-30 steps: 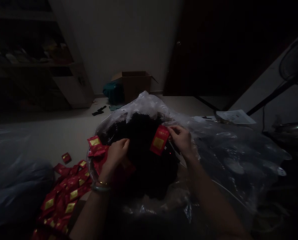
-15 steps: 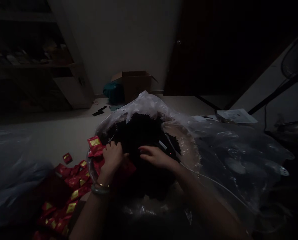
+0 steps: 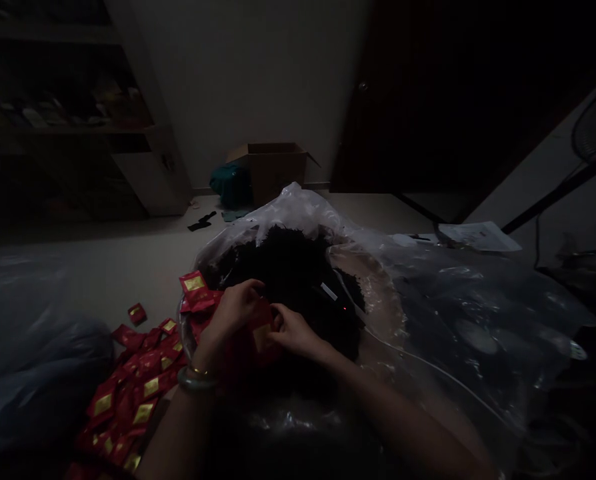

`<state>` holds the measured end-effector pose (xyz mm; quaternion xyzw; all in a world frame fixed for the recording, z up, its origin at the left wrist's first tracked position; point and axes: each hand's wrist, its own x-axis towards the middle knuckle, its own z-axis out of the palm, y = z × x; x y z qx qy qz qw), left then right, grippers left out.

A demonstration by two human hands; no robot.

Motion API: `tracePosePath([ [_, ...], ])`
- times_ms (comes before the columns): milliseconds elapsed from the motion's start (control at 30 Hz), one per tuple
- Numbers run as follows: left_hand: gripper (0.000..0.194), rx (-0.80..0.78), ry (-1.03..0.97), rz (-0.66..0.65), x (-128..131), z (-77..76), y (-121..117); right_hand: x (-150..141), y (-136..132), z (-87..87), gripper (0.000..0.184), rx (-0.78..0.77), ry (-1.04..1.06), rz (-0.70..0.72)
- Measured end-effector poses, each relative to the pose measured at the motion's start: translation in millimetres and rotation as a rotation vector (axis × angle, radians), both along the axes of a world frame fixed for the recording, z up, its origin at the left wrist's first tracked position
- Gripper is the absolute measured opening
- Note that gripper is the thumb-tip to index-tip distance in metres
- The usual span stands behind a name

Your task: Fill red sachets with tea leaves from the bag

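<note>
My left hand [image 3: 235,310] and my right hand [image 3: 294,333] meet over a heap of dark, loose dried leaves [image 3: 288,260]. Between them, both hands pinch a red packet with a gold label [image 3: 262,335], partly hidden by my fingers. The heap lies in a round basin lined with clear plastic [image 3: 378,300]. A small white strip [image 3: 329,291] rests on the leaves near my right hand. Several red sachets with gold labels [image 3: 138,383] lie in a pile beyond my left hand, outside the basin. A bangle circles my left wrist.
Crumpled clear plastic sheeting [image 3: 478,320] spreads to the right, and a dark plastic bag [image 3: 33,353] lies to the left. Farther off on the floor stand a cardboard box [image 3: 271,170] and a teal bag [image 3: 231,188]. Papers [image 3: 478,236] lie at the right.
My right hand has moved left from the heap's right side to join my left hand. The red packet now sits between both hands. The head view has shifted slightly.
</note>
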<state>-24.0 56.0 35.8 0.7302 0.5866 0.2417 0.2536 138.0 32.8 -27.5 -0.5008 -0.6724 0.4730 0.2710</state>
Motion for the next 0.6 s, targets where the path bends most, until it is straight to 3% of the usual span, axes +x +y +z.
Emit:
tracePosePath([
  [133, 0.036, 0.128, -0.166, -0.091, 2, 4.0, -2, 11, 7, 16.9, 0.027, -0.042, 0.228, 0.008],
  [200, 0.039, 0.117, -0.235, -0.115, 3, 8.2, -3, 20, 11, 27.6, 0.015, -0.071, 0.290, 0.009],
  [300, 0.042, 0.022, -0.315, -0.130, 1, 14.8, -5, 34, 17, 40.8, 0.017, -0.103, 0.355, -0.008],
  [433, 0.030, -0.055, -0.406, -0.128, -1, 20.7, -4, 42, 22, 47.0, 0.016, -0.059, 0.349, -0.030],
  [533, 0.028, -0.015, -0.520, -0.130, 1, 21.4, -5, 43, 22, 47.5, 0.016, 0.053, 0.241, -0.039],
  [600, 0.028, 0.033, -0.554, -0.138, 5, 19.0, -6, 43, 19, 49.6, 0.033, 0.202, 0.173, -0.038],
])
